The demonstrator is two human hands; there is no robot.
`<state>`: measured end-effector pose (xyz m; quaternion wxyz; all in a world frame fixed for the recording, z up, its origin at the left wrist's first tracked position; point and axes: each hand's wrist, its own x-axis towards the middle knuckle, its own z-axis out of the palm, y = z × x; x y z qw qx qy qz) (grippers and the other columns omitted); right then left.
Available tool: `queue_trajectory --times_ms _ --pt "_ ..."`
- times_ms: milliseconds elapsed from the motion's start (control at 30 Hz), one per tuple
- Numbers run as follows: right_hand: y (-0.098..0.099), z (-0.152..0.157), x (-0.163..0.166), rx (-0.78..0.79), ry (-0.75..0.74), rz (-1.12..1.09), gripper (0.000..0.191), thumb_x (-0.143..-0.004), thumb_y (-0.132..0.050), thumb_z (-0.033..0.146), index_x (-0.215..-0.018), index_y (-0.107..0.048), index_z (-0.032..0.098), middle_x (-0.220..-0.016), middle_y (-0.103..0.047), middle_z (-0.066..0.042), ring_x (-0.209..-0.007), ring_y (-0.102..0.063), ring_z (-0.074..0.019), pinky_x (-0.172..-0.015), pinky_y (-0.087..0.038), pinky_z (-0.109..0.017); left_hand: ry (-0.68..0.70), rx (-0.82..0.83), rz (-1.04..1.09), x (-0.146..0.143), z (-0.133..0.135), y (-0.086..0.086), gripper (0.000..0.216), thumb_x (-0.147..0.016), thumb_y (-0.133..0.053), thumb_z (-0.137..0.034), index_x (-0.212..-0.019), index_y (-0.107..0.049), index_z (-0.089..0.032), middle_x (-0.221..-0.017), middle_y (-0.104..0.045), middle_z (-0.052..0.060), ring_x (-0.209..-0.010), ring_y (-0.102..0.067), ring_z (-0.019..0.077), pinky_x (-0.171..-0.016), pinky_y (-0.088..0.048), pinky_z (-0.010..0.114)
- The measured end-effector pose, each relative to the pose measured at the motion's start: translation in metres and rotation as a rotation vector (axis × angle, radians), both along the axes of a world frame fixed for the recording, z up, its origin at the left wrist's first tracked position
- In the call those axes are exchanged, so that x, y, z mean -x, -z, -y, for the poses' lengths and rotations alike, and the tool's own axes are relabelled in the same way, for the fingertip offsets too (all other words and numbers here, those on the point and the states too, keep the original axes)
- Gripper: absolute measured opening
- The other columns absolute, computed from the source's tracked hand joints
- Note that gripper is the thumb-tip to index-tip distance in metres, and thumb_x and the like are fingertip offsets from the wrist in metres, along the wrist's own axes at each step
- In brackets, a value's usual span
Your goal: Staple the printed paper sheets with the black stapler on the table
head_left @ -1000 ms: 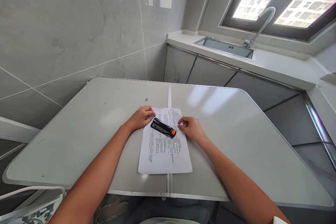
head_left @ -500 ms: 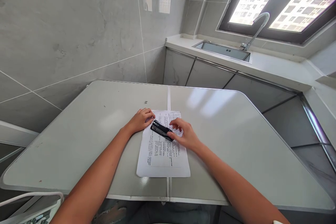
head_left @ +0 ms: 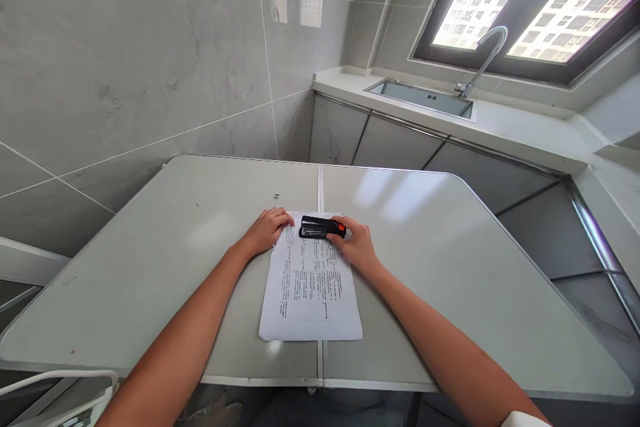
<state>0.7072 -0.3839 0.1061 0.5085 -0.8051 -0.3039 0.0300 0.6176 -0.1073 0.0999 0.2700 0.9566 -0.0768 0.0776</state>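
A black stapler (head_left: 316, 227) with a red-orange part at its right end lies crosswise over the upper part of the printed paper (head_left: 311, 313). My right hand (head_left: 356, 243) is closed around the stapler's right end, thumb on the near side and fingers on the far side. The stapler's jaw end points left, toward my left hand (head_left: 267, 232). That hand is at the paper's upper left edge, its fingers bent over the margin; its thumb is mostly hidden. Whether the paper is one sheet or more, I cannot tell.
Two small metallic bits, perhaps staples (head_left: 277, 196), lie on the pale folding table (head_left: 425, 280) beyond my left hand. A seam crosses the tabletop. A tiled wall stands at the left, and a counter with a sink (head_left: 425, 99) and tap (head_left: 493, 60) lies beyond.
My right hand has moved the stapler away from me and slightly right, turning it from slanted to nearly level across the paper. My left hand has stayed at the paper's edge.
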Motion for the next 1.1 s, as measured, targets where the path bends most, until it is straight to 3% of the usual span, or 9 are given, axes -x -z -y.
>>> queue_trajectory --times_ms 233,333,433,500,567,867,1000,1100 --pt "0.007 -0.001 -0.008 0.02 -0.075 -0.086 0.038 -0.076 -0.078 0.038 -0.111 -0.074 0.023 -0.103 -0.076 -0.004 -0.092 -0.067 -0.0216 -0.088 -0.051 -0.036 0.041 0.191 -0.042 0.003 0.017 -0.009 0.026 -0.089 -0.053 -0.018 -0.111 -0.067 -0.022 -0.109 -0.068 0.006 -0.1 -0.06 0.0233 -0.096 -0.045 0.04" --pt "0.003 0.003 -0.009 0.007 -0.03 -0.046 0.043 -0.072 -0.083 0.044 -0.108 -0.073 0.023 -0.105 -0.076 -0.004 -0.096 -0.066 -0.0234 -0.092 -0.05 -0.038 0.074 0.162 -0.088 0.005 0.02 -0.012 0.029 -0.084 -0.062 -0.023 -0.112 -0.068 -0.022 -0.116 -0.067 0.007 -0.107 -0.059 0.0264 -0.101 -0.043 0.042" --pt "-0.001 0.006 -0.009 -0.097 0.048 0.036 0.026 -0.09 -0.067 0.047 -0.09 -0.074 0.023 -0.099 -0.075 -0.005 -0.097 -0.066 -0.023 -0.093 -0.049 -0.038 0.048 0.162 -0.096 0.005 0.021 -0.011 0.028 -0.086 -0.068 -0.036 -0.111 -0.069 -0.023 -0.116 -0.067 0.007 -0.107 -0.059 0.0269 -0.1 -0.043 0.042" --pt "-0.003 0.008 -0.009 -0.141 0.081 0.057 0.037 -0.1 -0.051 0.044 -0.079 -0.073 0.023 -0.09 -0.073 -0.005 -0.092 -0.066 -0.0218 -0.09 -0.049 -0.037 0.026 0.163 -0.088 0.003 0.021 -0.007 0.028 -0.088 -0.069 -0.042 -0.108 -0.069 -0.023 -0.112 -0.066 0.006 -0.104 -0.06 0.0257 -0.099 -0.043 0.042" --pt "-0.003 0.009 -0.008 -0.139 0.107 0.052 0.041 -0.101 -0.049 0.042 -0.073 -0.074 0.023 -0.085 -0.072 -0.005 -0.087 -0.065 -0.0213 -0.087 -0.049 -0.036 0.013 0.16 -0.073 0.001 0.021 -0.004 0.027 -0.088 -0.07 -0.044 -0.104 -0.07 -0.022 -0.108 -0.066 0.006 -0.101 -0.059 0.0247 -0.097 -0.044 0.041" --pt "0.002 0.007 -0.014 -0.064 0.151 -0.023 0.036 -0.09 -0.053 0.033 -0.058 -0.065 0.022 -0.085 -0.072 -0.005 -0.082 -0.06 -0.0206 -0.079 -0.047 -0.034 -0.038 0.285 -0.129 0.0 0.022 -0.005 0.027 -0.081 -0.077 -0.045 -0.092 -0.072 -0.021 -0.092 -0.059 0.003 -0.079 -0.055 0.0178 -0.072 -0.046 0.031" --pt "-0.001 0.008 -0.013 -0.08 0.13 -0.001 0.036 -0.094 -0.053 0.035 -0.062 -0.064 0.022 -0.088 -0.072 -0.005 -0.086 -0.062 -0.0215 -0.083 -0.048 -0.036 -0.031 0.308 -0.137 0.0 0.022 -0.006 0.027 -0.081 -0.077 -0.046 -0.089 -0.072 -0.021 -0.095 -0.06 0.003 -0.081 -0.057 0.0182 -0.073 -0.047 0.032" --pt "-0.002 0.005 -0.009 -0.129 0.05 0.066 0.021 -0.094 -0.059 0.038 -0.085 -0.071 0.023 -0.102 -0.073 -0.006 -0.098 -0.065 -0.0225 -0.093 -0.05 -0.037 -0.039 0.275 -0.123 0.0 0.022 -0.006 0.029 -0.081 -0.077 -0.047 -0.086 -0.069 -0.02 -0.093 -0.061 0.004 -0.081 -0.057 0.0191 -0.073 -0.047 0.032"
